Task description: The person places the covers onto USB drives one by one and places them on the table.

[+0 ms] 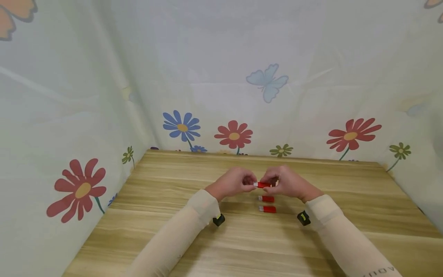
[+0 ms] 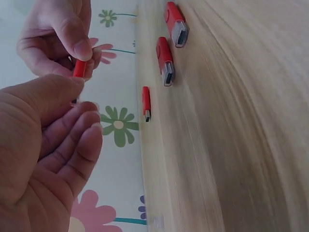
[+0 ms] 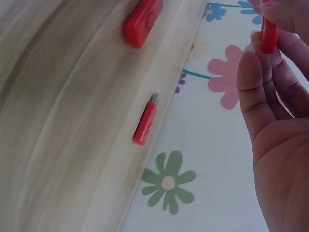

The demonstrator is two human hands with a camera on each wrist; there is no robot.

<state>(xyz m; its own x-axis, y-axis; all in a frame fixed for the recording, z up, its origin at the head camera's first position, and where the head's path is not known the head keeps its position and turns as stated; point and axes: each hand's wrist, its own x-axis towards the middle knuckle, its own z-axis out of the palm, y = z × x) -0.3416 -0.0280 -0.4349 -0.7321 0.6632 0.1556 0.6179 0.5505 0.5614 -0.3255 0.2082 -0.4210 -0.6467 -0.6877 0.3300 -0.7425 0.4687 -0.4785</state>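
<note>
Both hands meet over the table around a red USB flash drive. My right hand pinches its red body between thumb and fingers, as the right wrist view also shows. From the other side my left hand pinches the pale connector end with thumb and forefinger; fingertips cover part of that end. Nearer me lie two more red flash drives, one behind the other, both with clear caps over their plugs. Another red drive, its metal plug bare, lies farther back in the left wrist view.
A wood-grain table runs back to a pale curtain printed with flowers and a butterfly. Another curtain side stands along the left edge. A small dark device sits at the left wrist, another at the right.
</note>
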